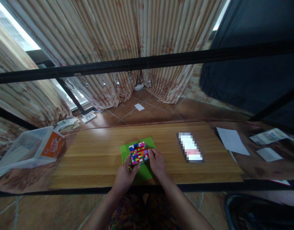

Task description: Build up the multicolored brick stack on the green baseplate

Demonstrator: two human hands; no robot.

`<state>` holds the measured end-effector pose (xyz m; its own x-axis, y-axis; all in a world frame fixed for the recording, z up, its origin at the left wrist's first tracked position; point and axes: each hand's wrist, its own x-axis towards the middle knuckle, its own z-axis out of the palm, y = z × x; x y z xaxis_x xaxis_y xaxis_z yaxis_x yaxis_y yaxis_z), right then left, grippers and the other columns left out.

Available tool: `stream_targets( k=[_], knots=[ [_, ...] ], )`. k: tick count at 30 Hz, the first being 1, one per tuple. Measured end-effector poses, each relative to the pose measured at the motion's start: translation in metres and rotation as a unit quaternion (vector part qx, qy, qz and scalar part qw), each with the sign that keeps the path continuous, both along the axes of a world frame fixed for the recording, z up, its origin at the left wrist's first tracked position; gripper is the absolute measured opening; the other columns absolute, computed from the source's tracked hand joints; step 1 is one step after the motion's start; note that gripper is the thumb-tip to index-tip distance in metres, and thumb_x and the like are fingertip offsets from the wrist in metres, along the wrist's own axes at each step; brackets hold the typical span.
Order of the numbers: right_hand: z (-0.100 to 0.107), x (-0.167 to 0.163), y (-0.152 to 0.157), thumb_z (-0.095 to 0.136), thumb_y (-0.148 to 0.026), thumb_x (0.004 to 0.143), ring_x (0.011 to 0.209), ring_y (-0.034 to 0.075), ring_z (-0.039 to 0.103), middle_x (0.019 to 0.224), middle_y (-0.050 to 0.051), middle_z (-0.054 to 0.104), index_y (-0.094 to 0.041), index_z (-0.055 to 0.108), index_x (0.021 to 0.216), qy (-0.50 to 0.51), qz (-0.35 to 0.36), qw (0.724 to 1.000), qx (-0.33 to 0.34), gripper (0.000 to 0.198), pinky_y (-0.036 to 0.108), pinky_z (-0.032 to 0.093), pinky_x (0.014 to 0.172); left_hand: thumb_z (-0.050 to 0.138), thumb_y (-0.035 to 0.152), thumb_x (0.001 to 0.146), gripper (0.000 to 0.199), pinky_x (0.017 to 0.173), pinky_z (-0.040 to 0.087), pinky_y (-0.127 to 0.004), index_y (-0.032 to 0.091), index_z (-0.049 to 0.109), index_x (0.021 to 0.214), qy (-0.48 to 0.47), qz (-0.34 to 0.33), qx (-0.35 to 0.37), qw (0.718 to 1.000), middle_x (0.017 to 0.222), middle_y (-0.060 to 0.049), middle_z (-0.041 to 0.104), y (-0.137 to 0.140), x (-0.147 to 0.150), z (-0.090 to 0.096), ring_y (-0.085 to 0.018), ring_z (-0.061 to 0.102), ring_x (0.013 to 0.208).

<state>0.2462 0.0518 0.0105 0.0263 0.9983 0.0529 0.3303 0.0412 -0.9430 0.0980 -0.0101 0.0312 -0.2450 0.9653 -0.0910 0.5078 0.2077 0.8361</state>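
Note:
A square block of small multicoloured toy bricks (138, 153) sits over a green studded baseplate (147, 172) on the wooden board. My left hand (125, 175) grips the block's lower left corner, thumb along the near edge and fingers at the left side. At the right edge, my right hand (157, 162) has its fingers curled in and pressed against the bricks. Whether the block is raised off the baseplate or rests on it, I cannot tell. My palms and wrists hide parts of the baseplate's near side.
A phone with a blurred screen (190, 147) lies to the right on the wooden board (94, 156). Left stands a clear plastic bin (29, 143) with an orange label. Papers (233, 140) lie at the right. A black bar (147, 62) crosses in front of the curtains (108, 41).

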Motion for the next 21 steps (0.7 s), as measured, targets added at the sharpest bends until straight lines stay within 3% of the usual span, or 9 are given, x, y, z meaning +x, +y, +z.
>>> stream_targets(
  k=[4, 9, 13, 16, 21],
  knots=[
    [-0.001, -0.001, -0.012, 0.039, -0.036, 0.092, 0.081, 0.019, 0.061, 0.085, 0.007, 0.067, -0.018, 0.066, 0.086, 0.004, -0.004, 1.0, 0.001, 0.033, 0.029, 0.046, 0.075, 0.062, 0.04, 0.076, 0.042, 0.073, 0.046, -0.032, 0.018, 0.062, 0.112, -0.001, -0.041, 0.006, 0.999, 0.091, -0.01, 0.072, 0.004, -0.007, 0.001, -0.025, 0.067, 0.083],
    [0.002, -0.003, -0.009, 0.04, -0.038, 0.091, 0.084, 0.02, 0.063, 0.089, 0.006, 0.069, -0.018, 0.066, 0.094, 0.046, 0.007, 0.999, -0.014, 0.032, 0.032, 0.047, 0.078, 0.065, 0.037, 0.075, 0.044, 0.072, 0.047, -0.032, 0.018, 0.063, 0.114, -0.061, -0.068, 0.008, 0.996, 0.093, -0.009, 0.072, 0.003, -0.015, 0.003, -0.024, 0.066, 0.082],
    [0.0, -0.012, 0.002, 0.049, -0.034, 0.085, 0.099, 0.021, 0.062, 0.109, 0.009, 0.067, -0.017, 0.06, 0.113, 0.103, 0.017, 0.994, -0.026, 0.035, 0.036, 0.047, 0.09, 0.073, 0.039, 0.064, 0.056, 0.07, 0.048, -0.029, 0.016, 0.064, 0.114, -0.175, 0.009, -0.009, 0.985, 0.08, -0.004, 0.071, 0.01, -0.021, 0.007, -0.02, 0.064, 0.075],
    [-0.004, -0.022, 0.007, 0.052, -0.031, 0.082, 0.108, 0.023, 0.059, 0.117, 0.01, 0.064, -0.017, 0.057, 0.118, 0.093, -0.013, 0.995, -0.036, 0.04, 0.04, 0.042, 0.098, 0.072, 0.043, 0.064, 0.051, 0.075, 0.048, -0.029, 0.014, 0.067, 0.106, -0.234, 0.065, -0.012, 0.97, 0.085, -0.006, 0.072, 0.02, -0.019, 0.007, -0.02, 0.065, 0.081],
    [-0.01, -0.028, 0.006, 0.05, -0.032, 0.081, 0.113, 0.023, 0.056, 0.122, 0.011, 0.061, -0.016, 0.055, 0.121, 0.097, -0.024, 0.994, -0.04, 0.043, 0.041, 0.04, 0.101, 0.072, 0.047, 0.063, 0.045, 0.06, 0.047, -0.027, 0.012, 0.071, 0.092, -0.217, 0.09, -0.008, 0.972, 0.074, -0.007, 0.071, 0.033, -0.012, -0.002, -0.019, 0.063, 0.067]
  ],
)
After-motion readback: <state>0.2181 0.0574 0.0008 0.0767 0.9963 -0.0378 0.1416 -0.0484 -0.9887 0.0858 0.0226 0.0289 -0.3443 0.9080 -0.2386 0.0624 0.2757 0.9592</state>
